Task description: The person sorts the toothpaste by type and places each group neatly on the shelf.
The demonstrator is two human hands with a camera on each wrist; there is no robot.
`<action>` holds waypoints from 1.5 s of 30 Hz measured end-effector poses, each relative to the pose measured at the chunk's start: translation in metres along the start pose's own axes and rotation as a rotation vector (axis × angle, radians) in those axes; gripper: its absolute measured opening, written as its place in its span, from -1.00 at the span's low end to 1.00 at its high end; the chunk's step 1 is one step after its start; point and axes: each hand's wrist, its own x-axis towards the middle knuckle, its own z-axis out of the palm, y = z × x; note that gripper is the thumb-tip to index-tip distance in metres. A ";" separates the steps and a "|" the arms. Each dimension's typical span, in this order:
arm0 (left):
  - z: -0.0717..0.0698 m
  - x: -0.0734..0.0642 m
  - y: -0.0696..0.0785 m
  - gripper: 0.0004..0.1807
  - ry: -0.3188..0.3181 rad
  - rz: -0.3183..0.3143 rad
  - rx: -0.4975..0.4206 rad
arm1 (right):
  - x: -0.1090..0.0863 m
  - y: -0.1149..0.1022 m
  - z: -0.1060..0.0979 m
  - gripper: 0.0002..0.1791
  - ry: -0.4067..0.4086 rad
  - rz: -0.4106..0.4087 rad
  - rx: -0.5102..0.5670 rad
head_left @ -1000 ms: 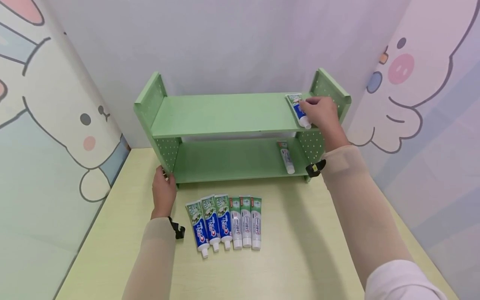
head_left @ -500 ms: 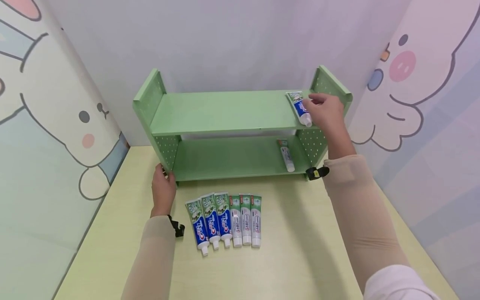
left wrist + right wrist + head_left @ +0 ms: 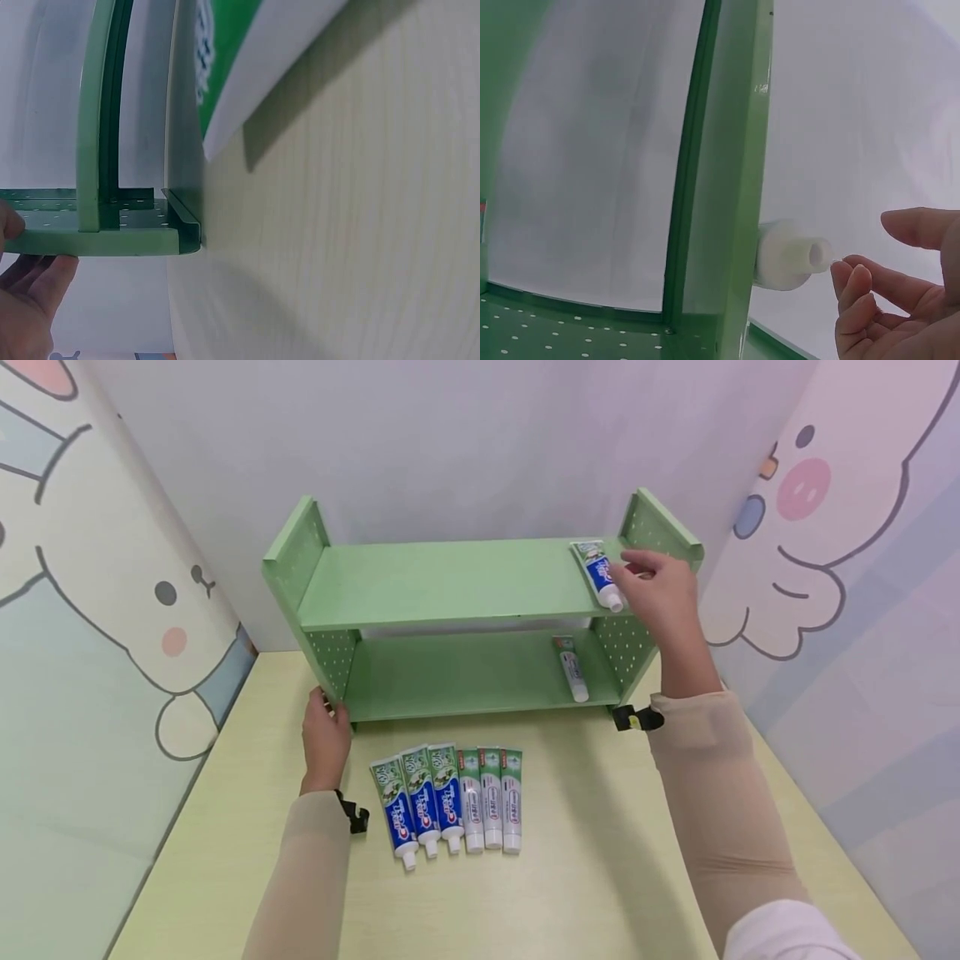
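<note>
My left hand holds the lower left side of a green two-tier shelf. In the left wrist view, the thumb and the fingers lie on opposite sides of its edge. Over the upper tier's right end, my right hand is beside a blue-and-green toothpaste tube, which lies there with its white cap toward the front. The right wrist view has thumb and fingers parted, near that cap and holding nothing. A slimmer green-and-white toothpaste tube lies on the lower tier, toward the right.
Three blue-and-green toothpaste tubes and three green-and-white toothpaste tubes lie side by side on the pale wooden table, in front of the shelf. Perforated side panels rise at both shelf ends. Cartoon-printed walls surround the table.
My right hand has let go of the blue-and-green toothpaste tube and drawn slightly to the right, its thumb and fingers parting. The tube stays on the upper tier. My left hand keeps its hold.
</note>
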 end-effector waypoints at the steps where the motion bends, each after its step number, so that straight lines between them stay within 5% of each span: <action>1: 0.000 0.000 0.000 -0.52 0.000 0.000 0.001 | -0.002 -0.001 0.000 -0.43 0.001 -0.001 0.004; 45: -0.003 0.001 0.001 -0.53 -0.006 -0.002 -0.002 | -0.074 0.015 0.007 -0.48 -0.084 -0.149 -0.038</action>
